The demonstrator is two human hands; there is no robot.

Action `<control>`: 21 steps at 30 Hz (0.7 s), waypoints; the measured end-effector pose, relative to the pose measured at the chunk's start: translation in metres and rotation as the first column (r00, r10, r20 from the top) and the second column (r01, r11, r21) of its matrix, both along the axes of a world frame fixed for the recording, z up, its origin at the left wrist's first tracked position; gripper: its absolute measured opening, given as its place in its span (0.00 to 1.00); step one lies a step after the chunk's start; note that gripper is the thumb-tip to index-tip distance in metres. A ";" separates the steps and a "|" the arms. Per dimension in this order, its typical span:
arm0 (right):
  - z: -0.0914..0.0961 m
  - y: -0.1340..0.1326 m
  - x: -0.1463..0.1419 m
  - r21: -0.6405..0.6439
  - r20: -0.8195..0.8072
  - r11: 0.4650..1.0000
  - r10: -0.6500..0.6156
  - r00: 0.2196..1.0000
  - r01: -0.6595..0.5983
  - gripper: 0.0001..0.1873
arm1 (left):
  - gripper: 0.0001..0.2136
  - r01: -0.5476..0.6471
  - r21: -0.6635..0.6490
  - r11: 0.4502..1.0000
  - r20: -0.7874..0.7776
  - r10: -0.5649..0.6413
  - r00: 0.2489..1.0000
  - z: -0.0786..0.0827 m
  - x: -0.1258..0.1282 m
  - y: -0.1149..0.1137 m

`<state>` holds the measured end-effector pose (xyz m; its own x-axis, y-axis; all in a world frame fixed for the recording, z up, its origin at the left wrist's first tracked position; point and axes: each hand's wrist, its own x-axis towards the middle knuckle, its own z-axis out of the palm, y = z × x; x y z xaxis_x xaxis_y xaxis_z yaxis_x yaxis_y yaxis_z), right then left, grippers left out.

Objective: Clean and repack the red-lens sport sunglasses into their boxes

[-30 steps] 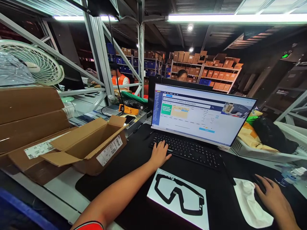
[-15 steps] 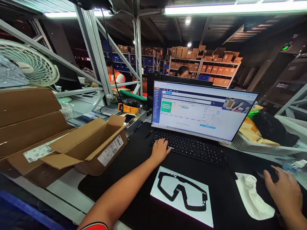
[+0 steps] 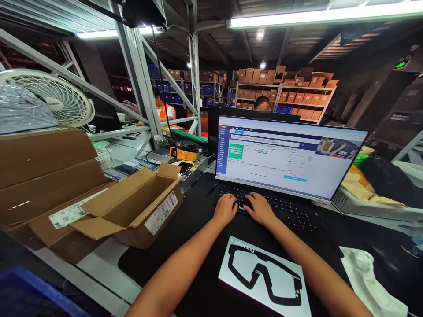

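Both hands lie on the black keyboard (image 3: 291,213) below a lit monitor (image 3: 264,158). My left hand (image 3: 226,208) rests on its left end, fingers stretched over the keys. Beside it, my right hand (image 3: 261,208) has its fingers spread on the middle keys, holding nothing. Between my forearms lies a white box (image 3: 264,279) printed "Wakening" with a black goggle-like outline. A crumpled white cloth or pouch (image 3: 366,277) is on the black mat, to the right of my right forearm.
An open cardboard box (image 3: 132,211) stands on the left, against larger brown boxes (image 3: 46,176). Behind them is a fan (image 3: 62,99). A white basket (image 3: 370,207) with packages sits at the right. Two people are beyond the desk, before shelves (image 3: 294,94) of cartons.
My right hand has moved from the right side of the mat, beside the white cloth, onto the keyboard. The left hand stays on the keys. The view has shifted slightly.
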<state>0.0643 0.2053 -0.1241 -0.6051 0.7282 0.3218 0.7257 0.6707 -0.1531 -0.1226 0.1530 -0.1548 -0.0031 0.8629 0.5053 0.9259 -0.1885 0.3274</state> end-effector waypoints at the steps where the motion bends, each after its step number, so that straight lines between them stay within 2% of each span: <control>1: -0.002 0.003 -0.004 0.009 -0.007 1.000 -0.029 1.000 0.029 0.22 | 0.08 -0.011 0.002 1.000 0.005 0.011 1.000 0.000 0.001 0.000; 8: -0.011 -0.001 -0.012 0.029 -0.003 0.989 -0.146 0.989 0.146 0.22 | 0.18 -0.206 -0.008 0.979 0.087 0.206 0.975 -0.004 0.007 0.003; 13: -0.010 -0.005 -0.012 0.033 0.017 0.988 -0.150 0.989 0.149 0.23 | 0.24 -0.250 -0.015 0.968 0.083 0.250 0.965 -0.003 0.010 0.001; 18: -0.009 -0.009 -0.009 0.029 0.007 0.988 -0.155 0.988 0.154 0.27 | 0.25 -0.261 -0.017 0.965 0.049 0.261 0.964 -0.001 0.014 0.000; 21: -0.011 -0.011 -0.007 0.019 0.010 0.989 -0.144 0.990 0.144 0.24 | 0.27 -0.261 -0.020 0.965 0.025 0.262 0.965 -0.001 0.014 0.001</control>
